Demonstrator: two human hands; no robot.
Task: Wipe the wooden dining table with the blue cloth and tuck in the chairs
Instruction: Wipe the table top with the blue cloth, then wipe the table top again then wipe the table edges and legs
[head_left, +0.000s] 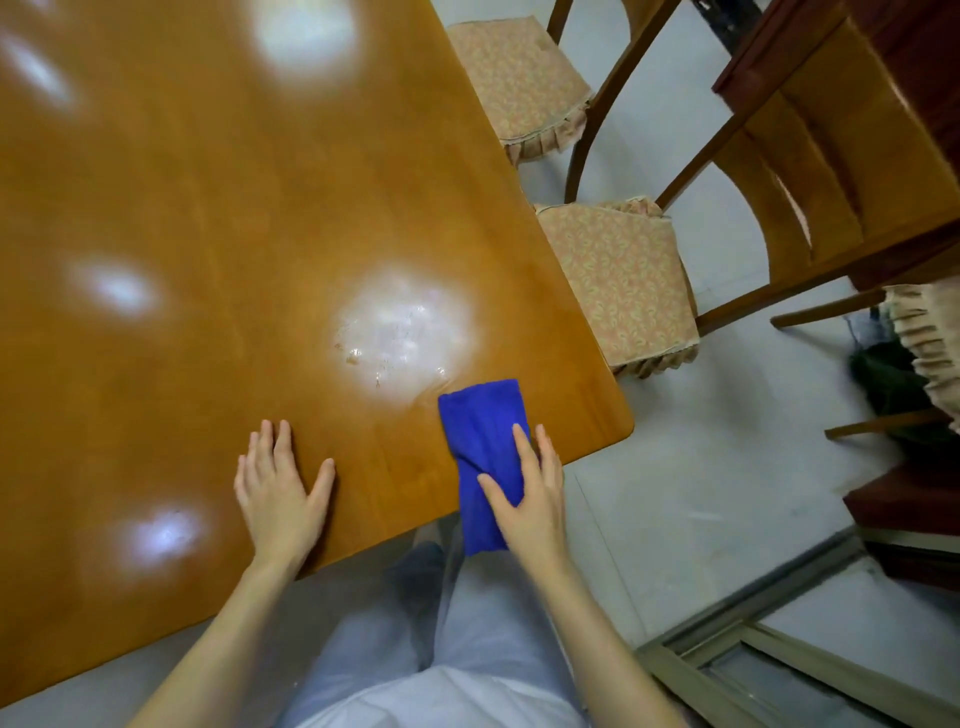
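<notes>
Blue cloth (483, 447): folded oblong, nappy microfibre, lying at the near right corner of the wooden table (182, 182), its lower end hanging over the near edge. Right hand (530, 493) flat on it, fingers straight, pressing, not gripping. Left hand (280, 488) spread palm-down on bare wood near the edge, holding nothing. Tabletop glossy orange-brown, rounded corner, soft lamp glare. Smeary wet patch (400, 338) just beyond the cloth. Two chairs, near chair (618, 286) and far chair (519, 88), stand along the right edge, seats mostly out: floral padded covers, frilled hems, curved wooden backs.
</notes>
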